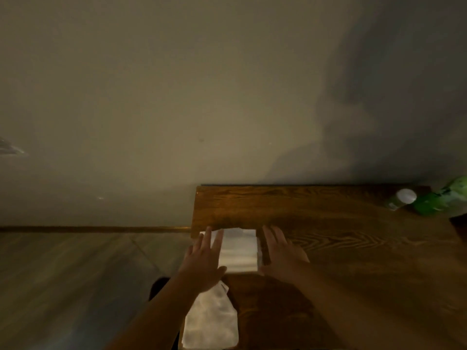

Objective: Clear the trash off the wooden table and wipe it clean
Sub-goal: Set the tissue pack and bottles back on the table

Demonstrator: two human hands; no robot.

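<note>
A flat white folded paper sheet [238, 250] lies on the brown wooden tabletop [328, 248] near its left edge, between the two hands: left hand [203, 261] at its left, right hand [283, 253] at its right. A crumpled white cloth [211, 322] lies nearer, at the left edge, and a white-capped clear bottle [401, 199] beside a green plastic packet [439, 198] stands at the far right, by the wall [177, 97].

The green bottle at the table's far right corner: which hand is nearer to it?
Right. The right hand lies flat on the wooden table, well short of the green bottle. The left hand is farther away, across the white paper at the table's left edge.
</note>
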